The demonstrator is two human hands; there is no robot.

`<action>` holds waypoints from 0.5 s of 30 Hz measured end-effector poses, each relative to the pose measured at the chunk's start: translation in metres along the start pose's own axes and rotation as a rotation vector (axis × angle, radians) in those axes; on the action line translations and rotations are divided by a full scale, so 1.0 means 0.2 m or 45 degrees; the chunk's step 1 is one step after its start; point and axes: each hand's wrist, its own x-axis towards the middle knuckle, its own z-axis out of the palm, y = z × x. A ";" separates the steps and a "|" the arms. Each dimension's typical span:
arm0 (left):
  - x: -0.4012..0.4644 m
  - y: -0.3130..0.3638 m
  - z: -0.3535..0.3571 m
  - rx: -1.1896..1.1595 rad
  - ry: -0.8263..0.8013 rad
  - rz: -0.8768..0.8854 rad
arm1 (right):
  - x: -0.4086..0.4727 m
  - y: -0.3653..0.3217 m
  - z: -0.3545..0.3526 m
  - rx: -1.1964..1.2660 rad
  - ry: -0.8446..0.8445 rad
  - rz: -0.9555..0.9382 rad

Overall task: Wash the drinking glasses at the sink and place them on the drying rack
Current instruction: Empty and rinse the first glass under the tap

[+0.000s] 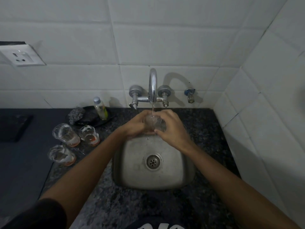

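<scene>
Currently, one glass under rinse; we log the scene left to right.

Far left: socket [21, 57] on the tiled wall, well clear of the water. Dark slab [14, 127] on the counter [102, 192] below it.

Left of the sink [153, 162]: three glasses standing upright in a cluster, one at the back left [66, 135], one at the back right [89, 135], one in front [61, 155]. Each shows orange residue at the base and white film on the wall. We judge these are queued unwashed, kept within reach of the left arm.

Behind them: scrubber [76, 114] and bottle [100, 108] on a dark dish [92, 123], close to the tap for access.

Centre: tap [153, 85] running, thin stream falling into the fourth glass [155, 123], held over the back edge of the basin, so that the runoff drains into it.

Left hand [137, 124]: fingers curled around the glass from the left, gripping it. Right hand [171, 129]: wrapped over it from the right, thumb against its lower side, also gripping. Both closed on the same glass; whether any fingers reach inside, we cannot tell.

Right: spare valve [190, 95] on the wall.

No drying rack in view. Estimate: early in the task, three glasses left.
</scene>
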 end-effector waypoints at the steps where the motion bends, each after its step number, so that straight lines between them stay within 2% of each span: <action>1: -0.01 0.00 -0.02 -0.311 -0.055 -0.128 | 0.00 0.00 0.00 -0.028 -0.018 -0.015; 3: 0.01 -0.03 -0.06 -0.666 -0.091 -0.267 | 0.01 0.00 -0.01 -0.068 -0.038 -0.082; 4: 0.02 -0.05 -0.07 -0.720 -0.067 -0.310 | 0.01 0.00 -0.01 -0.106 -0.061 -0.136; 8: 0.07 -0.09 0.01 -0.543 0.152 -0.429 | 0.04 0.00 0.00 -0.215 -0.218 -0.358; 10: 0.09 -0.13 0.03 -0.601 0.276 -0.424 | 0.05 0.01 -0.01 -0.151 -0.244 -0.348; 12: 0.10 -0.16 0.04 -0.810 0.341 -0.382 | 0.05 0.03 -0.03 -0.138 -0.161 -0.342; 15: 0.10 -0.15 0.06 -1.095 0.307 -0.304 | 0.04 0.05 -0.03 -0.321 -0.088 -0.571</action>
